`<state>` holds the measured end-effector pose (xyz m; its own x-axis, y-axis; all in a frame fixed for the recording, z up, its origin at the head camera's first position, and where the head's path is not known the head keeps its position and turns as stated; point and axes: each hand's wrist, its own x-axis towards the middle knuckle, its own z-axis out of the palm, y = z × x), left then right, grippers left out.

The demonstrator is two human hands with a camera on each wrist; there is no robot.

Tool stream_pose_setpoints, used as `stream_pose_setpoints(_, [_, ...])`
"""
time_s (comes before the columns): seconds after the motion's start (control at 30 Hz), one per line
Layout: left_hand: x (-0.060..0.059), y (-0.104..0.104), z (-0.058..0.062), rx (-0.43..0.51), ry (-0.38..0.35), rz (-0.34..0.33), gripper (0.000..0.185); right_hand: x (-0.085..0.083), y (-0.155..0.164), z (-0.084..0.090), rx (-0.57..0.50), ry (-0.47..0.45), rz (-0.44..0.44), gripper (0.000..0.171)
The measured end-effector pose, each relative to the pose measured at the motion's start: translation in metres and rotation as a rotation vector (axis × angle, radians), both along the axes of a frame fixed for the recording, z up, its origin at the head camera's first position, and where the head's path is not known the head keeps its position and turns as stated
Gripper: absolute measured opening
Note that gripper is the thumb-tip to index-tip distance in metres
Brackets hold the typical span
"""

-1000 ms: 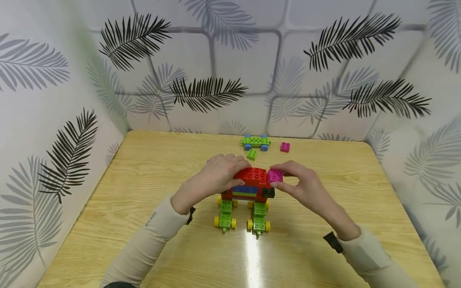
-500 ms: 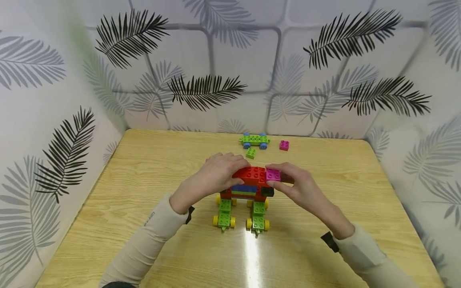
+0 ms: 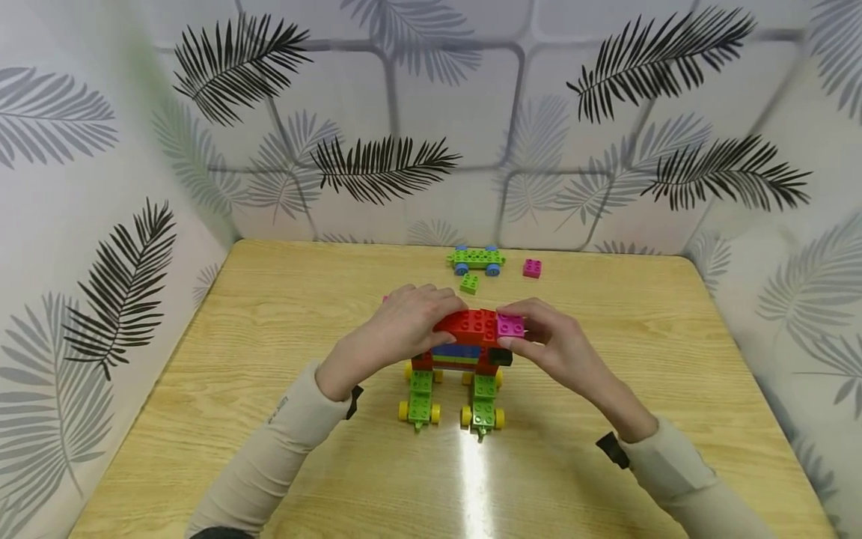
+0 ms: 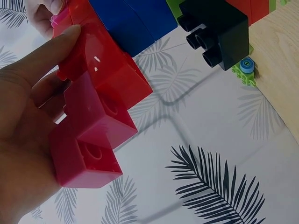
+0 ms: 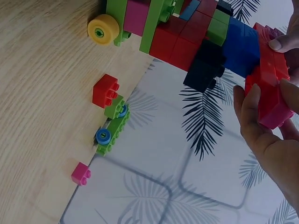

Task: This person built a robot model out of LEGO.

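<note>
A brick model (image 3: 465,352) stands mid-table on two green chassis with yellow wheels (image 3: 419,410). It has a red top, blue and green layers and a black brick (image 3: 501,358) at its right side. My left hand (image 3: 420,314) grips the left end of the red top; in the left wrist view its fingers (image 4: 56,51) curl round the red bricks (image 4: 93,116). My right hand (image 3: 521,338) pinches a pink brick (image 3: 510,325) that sits at the right end of the red top. In the right wrist view, thumb and fingers (image 5: 254,112) clamp that end (image 5: 273,100).
Near the table's far edge lie a green chassis with blue wheels (image 3: 477,259), a small green brick (image 3: 469,283) and a loose pink brick (image 3: 532,267). The right wrist view also shows a loose red brick (image 5: 106,90). Leaf-patterned walls (image 3: 101,224) close in three sides.
The right hand's fingers have drawn in closer round the pink brick at the model's right end. The left hand and the model have stayed put.
</note>
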<state>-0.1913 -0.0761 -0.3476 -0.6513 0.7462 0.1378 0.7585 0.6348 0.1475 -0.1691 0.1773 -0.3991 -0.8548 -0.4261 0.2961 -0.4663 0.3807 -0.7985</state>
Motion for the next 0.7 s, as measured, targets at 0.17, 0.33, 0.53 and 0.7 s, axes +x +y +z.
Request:
stream_pose_setpoints(0.17, [0.000,0.000,0.000,-0.006,-0.004,0.000,0.039,-0.001,0.002,0.001,0.017,-0.013,0.004,0.037])
stream_pose_setpoints(0.33, [0.001,-0.001,0.002,0.000,0.002,-0.018,0.039,-0.011,0.014,0.007,0.071,0.001,0.005,0.036])
stream_pose_setpoints(0.53, [0.000,-0.002,0.004,-0.004,0.007,-0.010,0.039,-0.073,0.041,-0.005,0.154,0.042,-0.195,0.038])
stream_pose_setpoints(0.7, [0.001,-0.003,0.002,-0.013,-0.007,-0.012,0.038,-0.126,0.058,-0.048,0.334,-0.052,-0.233,0.040])
